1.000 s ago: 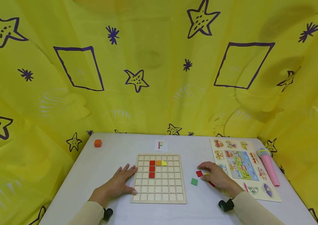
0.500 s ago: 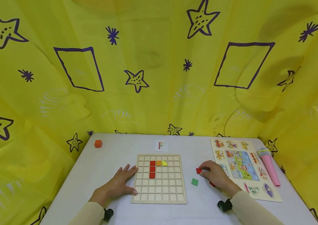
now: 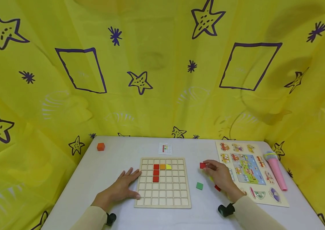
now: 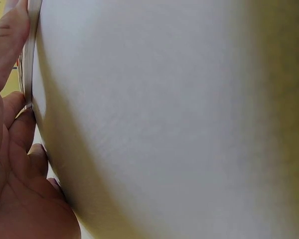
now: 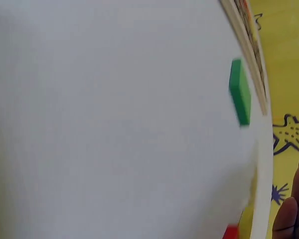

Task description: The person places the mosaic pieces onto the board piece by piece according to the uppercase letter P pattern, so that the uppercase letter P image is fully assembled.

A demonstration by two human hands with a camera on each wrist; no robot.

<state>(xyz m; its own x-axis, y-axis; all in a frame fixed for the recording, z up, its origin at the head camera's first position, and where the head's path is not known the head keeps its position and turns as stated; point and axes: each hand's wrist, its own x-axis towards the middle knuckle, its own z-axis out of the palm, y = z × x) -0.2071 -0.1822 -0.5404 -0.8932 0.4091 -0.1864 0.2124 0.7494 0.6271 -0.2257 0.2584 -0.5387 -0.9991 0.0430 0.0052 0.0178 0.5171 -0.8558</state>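
Observation:
Pinched in the fingertips of my right hand (image 3: 220, 174) is a red square tile (image 3: 202, 165), held to the right of the wooden grid board (image 3: 162, 206). Below that hand lie a green tile (image 3: 199, 186), another red tile (image 3: 217, 188) and a yellow piece (image 3: 211, 179), partly hidden by the hand. My left hand (image 3: 122, 187) rests with spread fingers at the board's left edge, thumb on its lower corner. Red tiles (image 3: 156, 172) stand in a column on the board, with an orange tile (image 3: 162, 166) and a yellow piece (image 3: 168, 166) beside the top one.
A small pattern card (image 3: 165, 149) lies behind the board. An orange cube (image 3: 100, 147) sits at the back left. On the right are a wooden picture puzzle (image 3: 266, 199) and a pink toy microphone (image 3: 277, 172). A yellow patterned curtain (image 3: 162, 111) surrounds the table.
My right hand has taken hold of the red tile and lifted it, moving away toward the back of the table. The left hand and the board have stayed in place.

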